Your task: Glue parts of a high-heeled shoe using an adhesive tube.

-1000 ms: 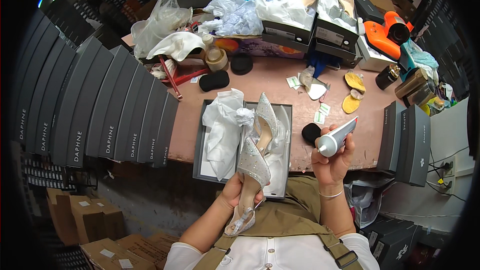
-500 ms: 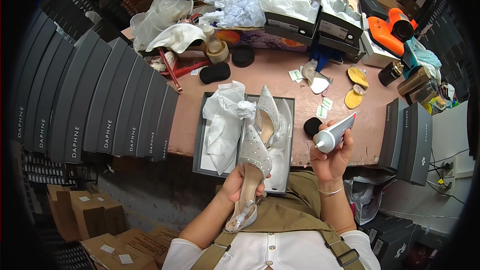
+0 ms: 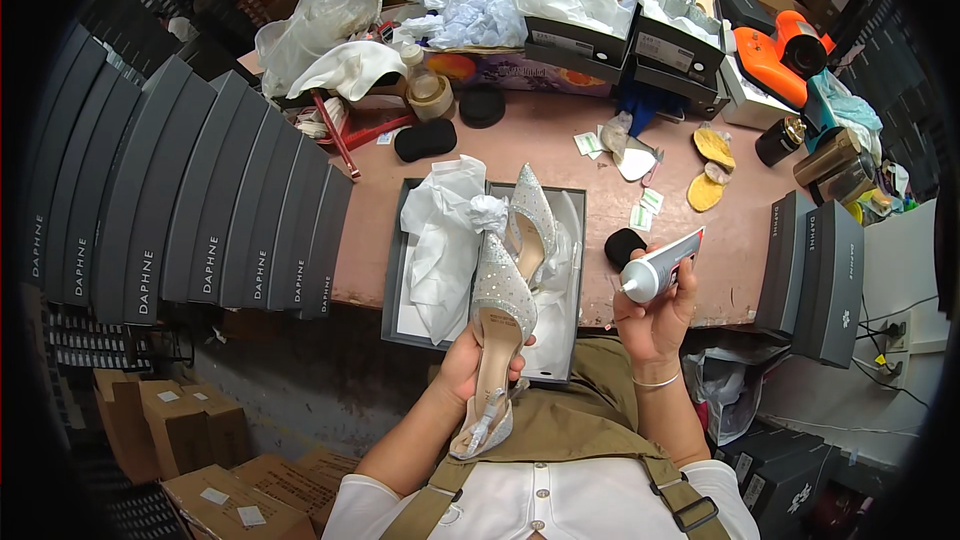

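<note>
A pale, glittery pointed-toe slingback shoe (image 3: 504,285) is gripped around its middle by my left hand (image 3: 463,363), toe pointing away from me. Beneath its toe lies an open dark grey shoe box (image 3: 388,290) with white tissue paper (image 3: 440,250) on its left side. The matching shoe (image 3: 533,215) rests in the box's right half. On the right, my right hand (image 3: 655,325) holds up a white and grey tube (image 3: 662,268), its nozzle tilted toward the left. A round black pad (image 3: 625,248) lies on the table just beyond that hand.
Upright dark shoe boxes (image 3: 190,190) line the left; two more (image 3: 808,270) stand at the right edge. At the back are filled shoe boxes (image 3: 575,45), tape (image 3: 430,95) and an orange heat tool (image 3: 770,65). Yellow pads (image 3: 705,192) and a dark jar (image 3: 780,141) lie right.
The view has shifted slightly. The held shoe shows more of its insole, and the tube has tilted a little in my right hand. Both grips stay the same.
</note>
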`<state>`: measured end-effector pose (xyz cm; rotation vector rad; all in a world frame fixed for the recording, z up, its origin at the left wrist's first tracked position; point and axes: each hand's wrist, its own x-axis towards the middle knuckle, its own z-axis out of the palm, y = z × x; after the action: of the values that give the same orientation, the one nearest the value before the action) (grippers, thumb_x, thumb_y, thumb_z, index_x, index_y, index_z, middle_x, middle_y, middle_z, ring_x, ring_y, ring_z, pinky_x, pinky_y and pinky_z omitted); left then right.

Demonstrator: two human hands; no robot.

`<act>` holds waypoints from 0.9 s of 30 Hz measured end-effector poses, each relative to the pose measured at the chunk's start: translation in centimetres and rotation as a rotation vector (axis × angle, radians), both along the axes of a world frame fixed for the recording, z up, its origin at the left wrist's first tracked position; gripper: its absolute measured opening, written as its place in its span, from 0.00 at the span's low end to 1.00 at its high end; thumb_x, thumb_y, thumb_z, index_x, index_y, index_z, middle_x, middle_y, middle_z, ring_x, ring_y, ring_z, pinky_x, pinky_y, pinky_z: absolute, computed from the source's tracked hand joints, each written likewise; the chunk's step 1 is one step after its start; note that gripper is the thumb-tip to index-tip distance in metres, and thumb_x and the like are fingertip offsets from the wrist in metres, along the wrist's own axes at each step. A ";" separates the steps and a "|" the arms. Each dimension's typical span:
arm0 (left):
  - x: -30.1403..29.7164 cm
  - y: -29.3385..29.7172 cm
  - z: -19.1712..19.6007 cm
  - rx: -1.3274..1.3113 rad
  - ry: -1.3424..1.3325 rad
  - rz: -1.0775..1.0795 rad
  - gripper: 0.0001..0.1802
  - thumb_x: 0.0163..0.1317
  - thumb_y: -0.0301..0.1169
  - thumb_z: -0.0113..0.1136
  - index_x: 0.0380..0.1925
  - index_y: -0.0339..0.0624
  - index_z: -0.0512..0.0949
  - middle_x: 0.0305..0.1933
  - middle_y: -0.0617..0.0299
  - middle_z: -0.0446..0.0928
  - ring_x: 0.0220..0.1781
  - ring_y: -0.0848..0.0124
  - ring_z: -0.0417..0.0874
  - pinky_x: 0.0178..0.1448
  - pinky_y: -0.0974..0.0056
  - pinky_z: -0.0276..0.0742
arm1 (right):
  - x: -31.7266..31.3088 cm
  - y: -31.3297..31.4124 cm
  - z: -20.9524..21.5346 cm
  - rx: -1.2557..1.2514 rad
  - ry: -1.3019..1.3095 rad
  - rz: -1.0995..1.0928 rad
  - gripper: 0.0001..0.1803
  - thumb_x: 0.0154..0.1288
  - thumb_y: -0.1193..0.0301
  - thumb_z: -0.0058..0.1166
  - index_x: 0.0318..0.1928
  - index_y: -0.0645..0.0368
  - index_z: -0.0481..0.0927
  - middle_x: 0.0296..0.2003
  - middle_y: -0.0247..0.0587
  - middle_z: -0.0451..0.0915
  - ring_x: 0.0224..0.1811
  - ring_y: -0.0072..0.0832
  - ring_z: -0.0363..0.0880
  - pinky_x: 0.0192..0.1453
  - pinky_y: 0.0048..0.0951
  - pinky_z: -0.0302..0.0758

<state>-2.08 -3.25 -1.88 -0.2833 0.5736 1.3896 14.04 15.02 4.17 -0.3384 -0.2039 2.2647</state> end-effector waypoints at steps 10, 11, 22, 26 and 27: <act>0.0 -0.1 0.0 0.189 -0.141 0.023 0.30 0.68 0.50 0.34 0.53 0.35 0.68 0.44 0.43 0.75 0.30 0.58 0.83 0.31 0.57 0.84 | 0.0 -0.1 0.0 0.016 0.025 0.013 0.20 0.66 0.55 0.48 0.47 0.57 0.74 0.42 0.45 0.80 0.32 0.22 0.78 0.20 0.18 0.67; 0.0 0.1 0.4 0.155 -0.113 0.019 0.30 0.68 0.50 0.34 0.53 0.35 0.68 0.44 0.43 0.76 0.30 0.58 0.83 0.31 0.57 0.84 | 0.0 -0.1 -0.1 0.011 0.022 0.010 0.20 0.66 0.55 0.48 0.47 0.58 0.74 0.42 0.45 0.80 0.32 0.23 0.78 0.20 0.18 0.67; 0.2 0.4 0.4 0.017 0.159 0.059 0.34 0.69 0.53 0.27 0.50 0.34 0.70 0.37 0.47 0.79 0.33 0.59 0.83 0.36 0.59 0.81 | 0.4 -0.2 -0.3 -0.009 -0.036 0.009 0.21 0.64 0.54 0.50 0.48 0.56 0.73 0.41 0.39 0.79 0.33 0.24 0.77 0.22 0.21 0.67; 0.7 0.8 1.3 -0.058 0.248 0.109 0.35 0.69 0.55 0.25 0.51 0.34 0.70 0.34 0.46 0.79 0.35 0.59 0.82 0.40 0.59 0.80 | 0.5 -0.1 -0.4 -0.010 -0.035 0.008 0.21 0.64 0.54 0.50 0.47 0.56 0.73 0.41 0.39 0.80 0.33 0.24 0.77 0.22 0.21 0.67; 0.8 0.8 1.5 -0.063 0.266 0.112 0.35 0.69 0.55 0.25 0.51 0.34 0.70 0.34 0.46 0.79 0.35 0.59 0.82 0.40 0.59 0.80 | 0.5 -0.1 -0.4 -0.008 -0.032 0.011 0.21 0.64 0.54 0.50 0.47 0.56 0.74 0.41 0.39 0.80 0.33 0.24 0.78 0.22 0.21 0.67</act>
<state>-1.26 -2.41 -0.34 -0.1842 0.8325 1.5310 14.50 14.93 3.78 -0.3783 -0.2138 2.2727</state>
